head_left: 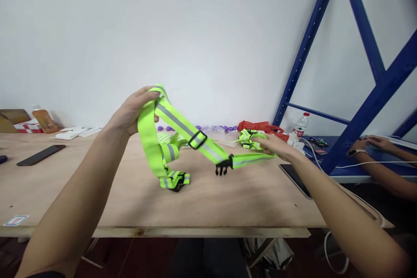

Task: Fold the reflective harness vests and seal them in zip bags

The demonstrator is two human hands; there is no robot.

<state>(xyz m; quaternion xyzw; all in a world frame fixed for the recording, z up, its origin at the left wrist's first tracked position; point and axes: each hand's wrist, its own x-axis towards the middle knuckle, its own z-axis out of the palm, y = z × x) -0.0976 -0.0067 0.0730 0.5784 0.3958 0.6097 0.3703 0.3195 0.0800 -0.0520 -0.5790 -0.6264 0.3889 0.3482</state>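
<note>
**Neon strap stretched between two grips**

The left grip (133, 110), raised above the table (97, 200), is curled shut over the top fold of a strap (182, 128). The right grip (276, 147) sits lower and well apart. Its fingers are nearly straight and appear to pinch the strap's other end, though the thumb is hidden. The strap hangs in the air between them, and its folded tail rests on the table below the left grip.

The strap looks like light, limp webbing: woven, neon yellow-green, with a grey reflective stripe down the middle. It would likely sag and twist wherever it is not held. Flat webbing close to the hard parts seems the surest place to hold it. Those parts are a black slider (197, 139) midway along and a black buckle (224, 166) that dangles lower down.

Just beside the right grip lies a bundle (248, 138) of the same webbing. Behind it are a red bag (257, 127), purple caps (211, 128) and a bottle (301, 126). The table is bare plywood, and a dark phone (41, 155) lies flat at its left. A blue rack (368, 108) stands to the right, where another person's hands (374, 143) rest.
</note>
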